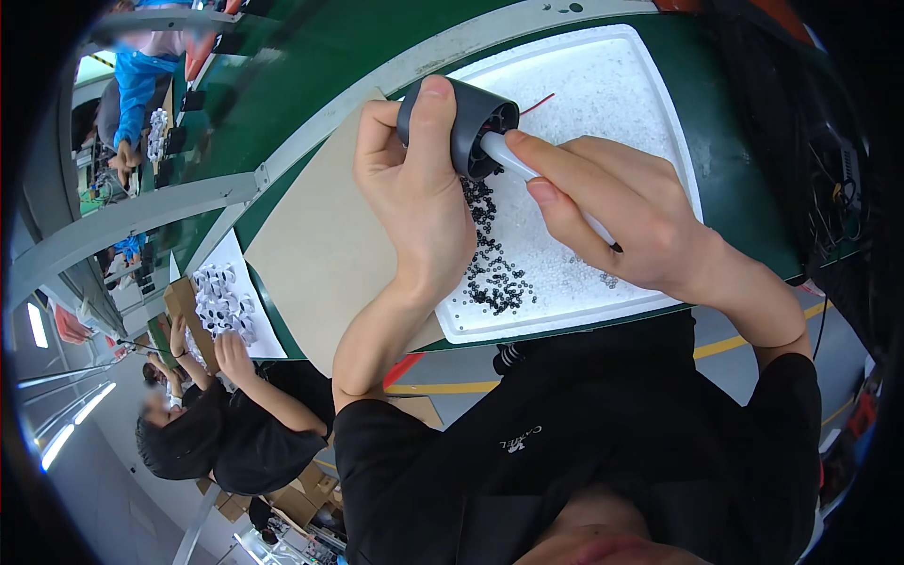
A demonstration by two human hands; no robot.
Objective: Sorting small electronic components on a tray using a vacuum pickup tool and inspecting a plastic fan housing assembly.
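My left hand (421,193) is closed round a dark grey cylindrical housing (465,121), its open end turned to the right. A white pen-like tool (505,156) sits in the grip of my right hand (636,209). One end of the tool reaches into the housing's opening; its other end, with a dark tip, points back under my palm. What the tool touches inside is too dark to make out. A thin red wire (539,104) sticks out beyond the housing. Below both hands lies a white tray (694,179) with many small black rings (492,278) and small clear pieces (603,80).
A beige board (315,226) lies left of the tray on the green table (744,179). A metal frame bar (221,188) crosses the left side. Farther left, a co-worker (226,424) handles white parts (224,303) on a white sheet. Cables (838,202) hang at the right.
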